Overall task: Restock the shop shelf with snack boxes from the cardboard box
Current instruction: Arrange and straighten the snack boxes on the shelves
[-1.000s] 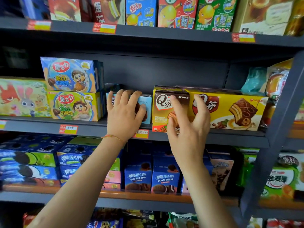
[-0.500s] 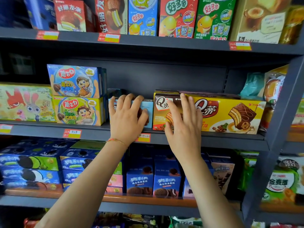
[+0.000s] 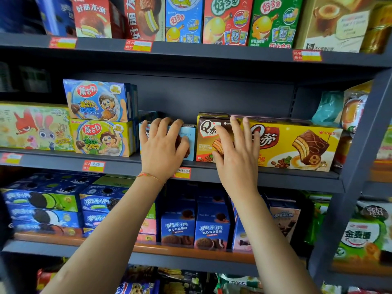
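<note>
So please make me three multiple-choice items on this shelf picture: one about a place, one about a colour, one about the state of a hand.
1. Where does the light blue box stand?
A. on the top shelf
B. on the middle shelf, between the green box and the brown box
C. on the bottom shelf

2. What colour is the front of the big box right of the right hand?
A. yellow
B. white
C. purple

3. How does the left hand lie?
A. fist closed, apart from the shelf
B. hanging below the shelf
C. fingers straight, on the light blue box

Answers:
1 B: it stands between the green box and the brown box.
2 A: its front is yellow, with a chocolate cake on it.
3 C: the fingers lie flat over the box's front.
</note>
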